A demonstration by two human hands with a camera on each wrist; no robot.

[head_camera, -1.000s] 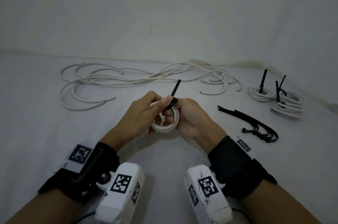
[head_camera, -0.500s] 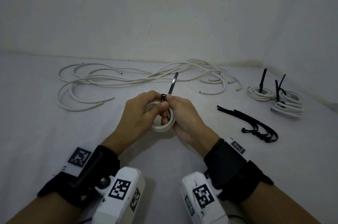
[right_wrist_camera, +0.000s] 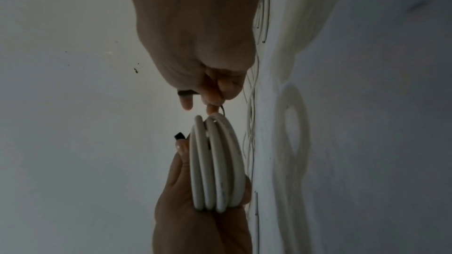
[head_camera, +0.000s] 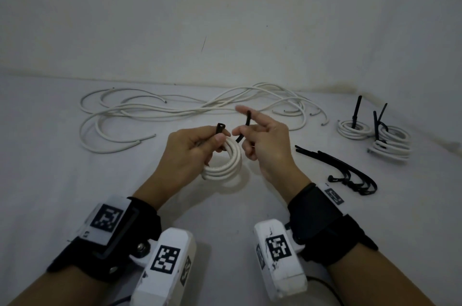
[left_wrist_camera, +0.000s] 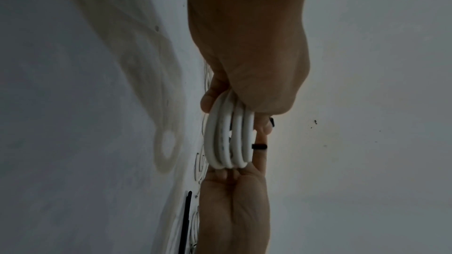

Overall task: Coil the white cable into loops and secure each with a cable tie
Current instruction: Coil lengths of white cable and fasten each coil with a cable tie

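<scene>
The left hand (head_camera: pixel 190 153) holds the coil (head_camera: pixel 226 163) just above the table (head_camera: pixel 50 180), fingers curled round its left side, thumb and forefinger also pinching the tie's head (head_camera: pixel 220 128) at the top of the coil. The right hand (head_camera: pixel 265 145) sits just right of the coil, thumb and middle fingers pinching the tie's tail (head_camera: pixel 246 125), forefinger stretched out free. The tie passes through the coil: the head stands up to the coil's upper left, and the tail rises to its upper right, its long axis running up and a little right, the tip away from the head. The two ends are near but apart, not yet threaded. The next move seems to turn on this gap: the tail's tip must bend leftward into the head, and the right hand is the nearer one to steer it. Loose cable (head_camera: pixel 175 113) lies behind the coil, spare ties (head_camera: pixel 350 175) to its right, finished coils (head_camera: pixel 390 143) farther right.
</scene>
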